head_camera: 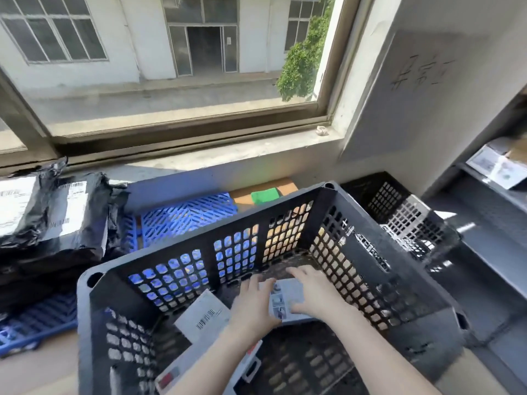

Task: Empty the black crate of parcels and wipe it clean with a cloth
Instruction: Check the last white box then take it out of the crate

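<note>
The black perforated crate stands in front of me below a window. Inside it, my left hand and my right hand both rest on a small white parcel on the crate floor, fingers curled at its edges. A second white parcel with a barcode label lies to its left in the crate, and more flat white packets lie under my left forearm. A green cloth lies on the floor beyond the crate's far wall.
Black-wrapped parcels with white labels are stacked on a blue plastic pallet at the left. A second black crate sits at the right rear. Grey metal shelving with packets runs along the right. The window sill is ahead.
</note>
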Demonstrator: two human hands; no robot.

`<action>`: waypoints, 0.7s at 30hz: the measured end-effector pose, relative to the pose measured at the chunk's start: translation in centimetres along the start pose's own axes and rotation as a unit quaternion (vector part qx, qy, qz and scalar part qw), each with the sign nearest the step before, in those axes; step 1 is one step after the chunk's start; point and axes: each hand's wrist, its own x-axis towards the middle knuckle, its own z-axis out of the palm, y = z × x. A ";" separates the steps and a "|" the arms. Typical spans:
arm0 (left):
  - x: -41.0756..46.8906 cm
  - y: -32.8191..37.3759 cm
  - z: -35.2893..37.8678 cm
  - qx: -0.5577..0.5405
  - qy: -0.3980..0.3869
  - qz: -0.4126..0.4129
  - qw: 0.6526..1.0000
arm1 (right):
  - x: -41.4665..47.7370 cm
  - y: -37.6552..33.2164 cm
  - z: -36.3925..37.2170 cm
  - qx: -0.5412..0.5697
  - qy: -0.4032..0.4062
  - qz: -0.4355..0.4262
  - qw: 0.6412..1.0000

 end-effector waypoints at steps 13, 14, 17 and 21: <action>4.6 -1.5 4.5 0.069 -0.013 0.032 0.997 | 4.6 3.5 5.0 -0.171 -0.053 -0.013 0.984; 4.7 -1.5 4.6 0.065 -0.010 0.034 0.997 | 4.6 3.5 5.1 -0.164 -0.049 -0.012 0.985; 4.5 -1.4 4.5 0.045 -0.003 0.035 0.998 | 4.7 3.4 5.0 -0.128 -0.044 -0.015 0.991; 3.9 -1.4 3.7 0.027 -0.001 0.038 0.999 | 4.2 3.4 3.6 -0.107 -0.043 -0.034 0.993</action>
